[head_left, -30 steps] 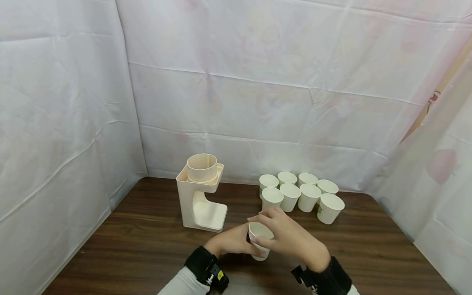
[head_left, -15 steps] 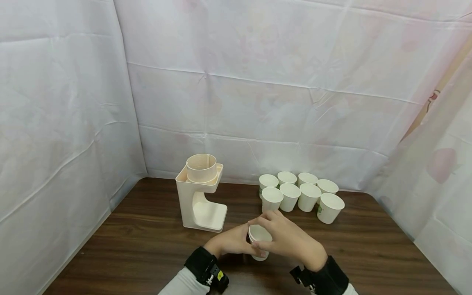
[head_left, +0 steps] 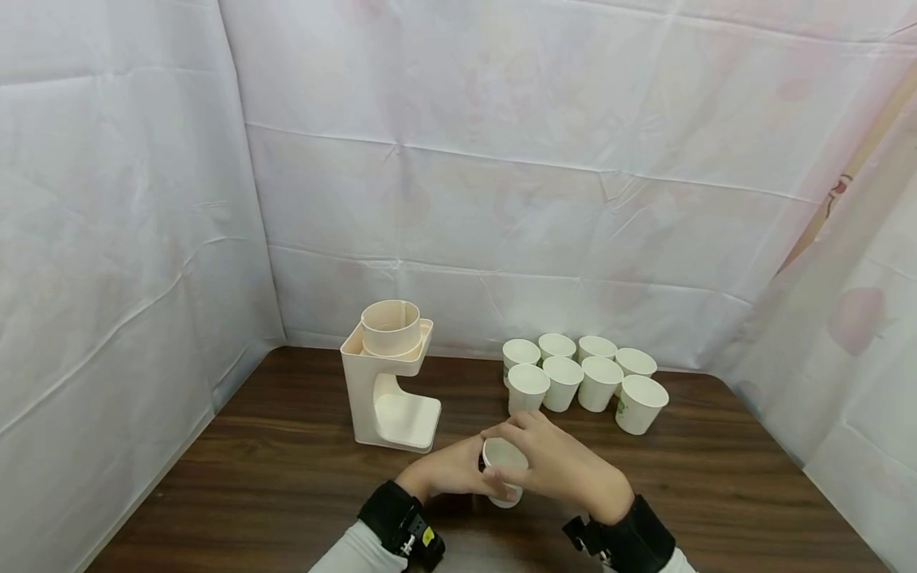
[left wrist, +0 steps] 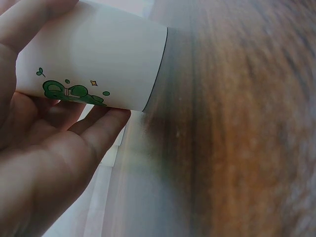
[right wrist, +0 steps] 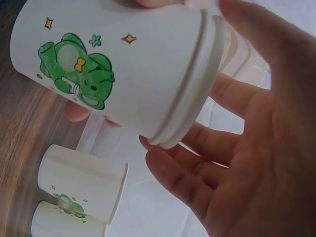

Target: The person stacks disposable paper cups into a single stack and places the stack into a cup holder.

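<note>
Two nested white paper cups (head_left: 505, 455) stand near the table's front, held between both hands. A double rim and a green bear print show on the paper cups (right wrist: 123, 64) in the right wrist view. My left hand (head_left: 450, 469) grips the outer cup's side from the left; the left wrist view shows the thumb above and fingers below the paper cup (left wrist: 98, 54), its base close to the tabletop. From the right, my right hand (head_left: 562, 461) holds the rim, thumb in front and fingers at the far side. Some of its fingertips are hidden.
Several white paper cups (head_left: 563, 380) stand upright in two rows at the back right of the dark wooden table (head_left: 286, 477). A cream C-shaped holder (head_left: 365, 398) with a round tube (head_left: 392, 328) on top stands left. White cloth surrounds the table.
The inner cup has sunk slightly into the outer one, and my right hand has come down a little with it. My left hand stays almost where it was.
</note>
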`<act>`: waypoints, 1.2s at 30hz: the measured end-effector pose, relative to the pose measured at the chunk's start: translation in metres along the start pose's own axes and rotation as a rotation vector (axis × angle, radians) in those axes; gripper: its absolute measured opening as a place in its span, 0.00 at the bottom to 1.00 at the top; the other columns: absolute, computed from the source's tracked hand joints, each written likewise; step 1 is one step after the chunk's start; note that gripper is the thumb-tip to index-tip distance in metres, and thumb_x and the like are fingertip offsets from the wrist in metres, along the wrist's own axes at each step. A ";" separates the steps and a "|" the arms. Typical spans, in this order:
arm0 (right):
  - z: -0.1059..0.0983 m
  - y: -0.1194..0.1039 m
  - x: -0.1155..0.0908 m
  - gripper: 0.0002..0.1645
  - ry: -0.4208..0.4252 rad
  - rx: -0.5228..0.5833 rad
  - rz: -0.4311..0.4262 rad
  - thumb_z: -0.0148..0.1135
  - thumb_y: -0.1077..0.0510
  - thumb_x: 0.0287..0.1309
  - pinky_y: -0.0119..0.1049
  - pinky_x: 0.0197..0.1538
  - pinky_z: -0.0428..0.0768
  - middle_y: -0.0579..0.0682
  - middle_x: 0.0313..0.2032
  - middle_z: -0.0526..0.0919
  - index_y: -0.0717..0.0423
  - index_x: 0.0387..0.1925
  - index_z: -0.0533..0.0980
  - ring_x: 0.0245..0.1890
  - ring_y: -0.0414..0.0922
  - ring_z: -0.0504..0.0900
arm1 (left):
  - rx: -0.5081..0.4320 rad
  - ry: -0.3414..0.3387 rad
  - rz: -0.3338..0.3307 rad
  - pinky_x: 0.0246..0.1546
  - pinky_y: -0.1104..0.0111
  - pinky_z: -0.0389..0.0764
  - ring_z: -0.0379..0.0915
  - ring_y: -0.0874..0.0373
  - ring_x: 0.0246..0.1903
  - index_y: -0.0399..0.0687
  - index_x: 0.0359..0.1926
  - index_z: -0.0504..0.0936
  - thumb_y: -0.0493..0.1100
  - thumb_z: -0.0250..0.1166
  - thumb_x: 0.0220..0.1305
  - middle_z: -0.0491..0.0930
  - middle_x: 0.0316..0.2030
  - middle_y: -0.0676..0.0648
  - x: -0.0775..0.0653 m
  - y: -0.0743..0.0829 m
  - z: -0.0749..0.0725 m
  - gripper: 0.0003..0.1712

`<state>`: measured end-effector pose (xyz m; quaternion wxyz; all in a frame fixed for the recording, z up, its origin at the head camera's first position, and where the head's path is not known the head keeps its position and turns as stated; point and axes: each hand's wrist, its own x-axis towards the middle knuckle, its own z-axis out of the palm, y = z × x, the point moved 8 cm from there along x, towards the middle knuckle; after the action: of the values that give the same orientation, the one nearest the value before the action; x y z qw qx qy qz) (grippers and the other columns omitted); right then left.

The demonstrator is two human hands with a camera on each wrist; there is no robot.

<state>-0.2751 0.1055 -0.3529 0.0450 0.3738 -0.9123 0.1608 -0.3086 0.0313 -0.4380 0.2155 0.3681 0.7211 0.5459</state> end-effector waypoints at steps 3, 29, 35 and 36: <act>0.001 0.005 0.002 0.28 -0.013 0.017 0.034 0.48 0.31 0.60 0.43 0.46 0.76 0.42 0.46 0.75 0.40 0.53 0.74 0.45 0.39 0.69 | -0.001 0.011 -0.011 0.48 0.66 0.74 0.72 0.60 0.47 0.63 0.58 0.67 0.47 0.72 0.49 0.77 0.50 0.53 0.000 -0.001 -0.001 0.35; -0.025 0.055 0.010 0.22 0.213 -0.075 0.073 0.59 0.46 0.60 0.45 0.47 0.76 0.50 0.48 0.77 0.49 0.53 0.74 0.50 0.45 0.71 | -0.012 0.040 -0.015 0.53 0.63 0.70 0.70 0.61 0.50 0.59 0.61 0.63 0.43 0.74 0.47 0.75 0.50 0.55 -0.001 -0.002 -0.004 0.41; -0.026 0.071 0.019 0.24 0.269 -0.119 0.097 0.61 0.49 0.59 0.48 0.45 0.74 0.56 0.46 0.77 0.56 0.53 0.74 0.46 0.51 0.71 | -0.023 0.045 -0.021 0.53 0.63 0.69 0.70 0.61 0.50 0.59 0.60 0.64 0.43 0.74 0.47 0.75 0.50 0.55 0.001 -0.004 -0.004 0.40; -0.025 0.073 0.020 0.24 0.269 -0.122 0.104 0.61 0.50 0.59 0.49 0.45 0.74 0.57 0.46 0.77 0.56 0.54 0.73 0.47 0.52 0.71 | -0.028 0.042 -0.019 0.53 0.63 0.69 0.70 0.61 0.50 0.58 0.60 0.64 0.43 0.74 0.47 0.75 0.50 0.55 0.001 -0.004 -0.004 0.40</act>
<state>-0.3412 0.1496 -0.3440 0.1811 0.2977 -0.9243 0.1559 -0.3131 0.0293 -0.4410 0.2107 0.3464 0.7213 0.5616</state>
